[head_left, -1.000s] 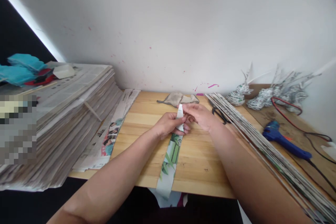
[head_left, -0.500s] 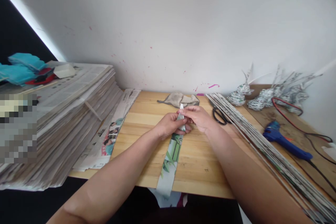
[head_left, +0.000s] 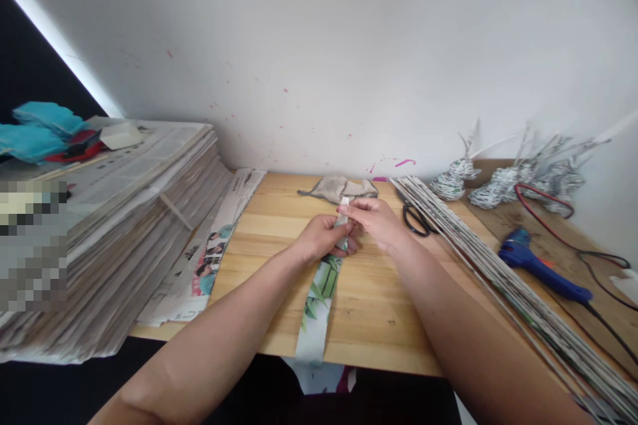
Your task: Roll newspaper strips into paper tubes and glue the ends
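Note:
A long paper strip (head_left: 314, 319), printed with green leaves, runs from my hands toward the table's front edge, its near end hanging over. My left hand (head_left: 326, 237) pinches it near the far end, thumb on top and fingers beneath. At the tip, my right hand (head_left: 371, 216) grips the strip's narrow, pale end between thumb and fingers. Part of the paper is hidden behind the fingers. Just beyond the hands lies a worn grey-beige cloth (head_left: 331, 188). To the right are black-handled scissors (head_left: 417, 220), their blades partly covered by thin paper rods.
The wooden table (head_left: 379, 325) stands against a white wall. A tall newspaper stack (head_left: 164, 192) rises on the left. At right lie a bundle of rolled paper rods (head_left: 478, 259), a blue glue gun (head_left: 543, 272) with its cord, and several woven paper figures (head_left: 451, 179).
The strip's lower part has swung slightly left. Both hands keep their pinch in nearly the same place, with small finger shifts.

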Tool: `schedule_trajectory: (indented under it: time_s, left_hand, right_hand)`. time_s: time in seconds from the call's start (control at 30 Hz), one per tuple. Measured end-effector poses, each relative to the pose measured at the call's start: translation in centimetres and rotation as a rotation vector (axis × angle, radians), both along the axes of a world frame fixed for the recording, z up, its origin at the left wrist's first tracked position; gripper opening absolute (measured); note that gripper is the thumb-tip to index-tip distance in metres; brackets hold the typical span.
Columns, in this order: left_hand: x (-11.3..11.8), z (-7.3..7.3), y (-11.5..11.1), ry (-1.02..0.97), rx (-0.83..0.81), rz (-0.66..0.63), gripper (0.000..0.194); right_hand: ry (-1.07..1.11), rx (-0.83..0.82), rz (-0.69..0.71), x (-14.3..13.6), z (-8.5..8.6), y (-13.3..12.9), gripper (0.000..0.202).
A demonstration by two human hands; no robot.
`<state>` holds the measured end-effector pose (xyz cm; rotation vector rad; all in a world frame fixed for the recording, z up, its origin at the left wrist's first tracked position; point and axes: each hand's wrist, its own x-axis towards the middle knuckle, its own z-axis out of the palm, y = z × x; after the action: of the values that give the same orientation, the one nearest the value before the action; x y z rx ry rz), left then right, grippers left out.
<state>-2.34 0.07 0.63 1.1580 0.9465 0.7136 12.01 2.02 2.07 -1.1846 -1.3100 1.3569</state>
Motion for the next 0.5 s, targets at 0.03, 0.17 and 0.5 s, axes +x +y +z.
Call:
schedule_trajectory:
  time_s: [0.03,0.17,0.5]
  left_hand:
    - [0.01,-0.04,0.02,0.005,-0.003,0.004,0.034]
    - [0.05,-0.09,0.00,0.012,0.001,-0.008,0.033]
    - [0.06,-0.28,0.06,0.007,0.026,-0.014,0.034]
  right_hand:
    - [-0.005,0.003,0.010,0.06,0.00,0.01,0.027]
    - [-0.001,-0.010,0.023,0.14,0.12,-0.07,0.026]
    - [0.136,-0.139,-0.073,-0.53,0.20,-0.01,0.032]
